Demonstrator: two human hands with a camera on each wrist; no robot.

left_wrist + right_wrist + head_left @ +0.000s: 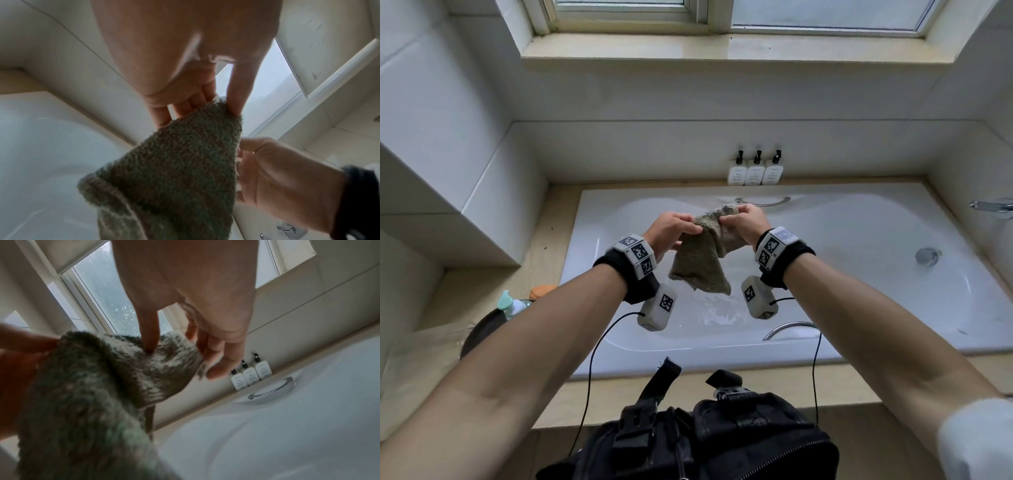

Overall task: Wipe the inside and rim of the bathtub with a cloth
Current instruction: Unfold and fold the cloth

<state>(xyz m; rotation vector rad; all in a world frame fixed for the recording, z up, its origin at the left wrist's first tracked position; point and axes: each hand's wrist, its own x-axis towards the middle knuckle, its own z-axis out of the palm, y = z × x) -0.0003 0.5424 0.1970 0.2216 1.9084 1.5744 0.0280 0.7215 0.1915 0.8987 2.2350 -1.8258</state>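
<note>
Cables (pixel 589 370) from our wrist cameras hang nearest to us, looping over the near rim of the bathtub (pixel 688 368) toward the black bag (pixel 722 438) on our chest, and we judge they could snag on the near grab handle (pixel 787 329) once we lean in to wipe. Just beyond, over the middle of the tub, we hold the cloth (pixel 702 263) in the air, touching no part of the tub; our left hand (pixel 671 229) pinches one upper edge between thumb and fingertips (pixel 234 104), and our right hand (pixel 748 219) pinches the other, thumb pressed into the pile and fingers curled behind it, the rest hanging loose below. Both holds are light, at the edge only, so the cloth looks damp and heavy enough that it might slip from one hand and drop into the basin if we shake or refold it carelessly. The tub floor beneath shows a patch of wet (pixel 719 311), and we expect a slick surface there, where a pressing arm could slide. At our left, a dispenser bottle (pixel 510 306) sits on the ledge and an elbow could knock it. Farther off, the three pump bottles (pixel 756 171) stand close together on the far ledge just behind the far handle (pixel 763 202); a broad sweep along that rim would likely topple them. The tap (pixel 993 207) at the right wall could catch a trailing corner.
</note>
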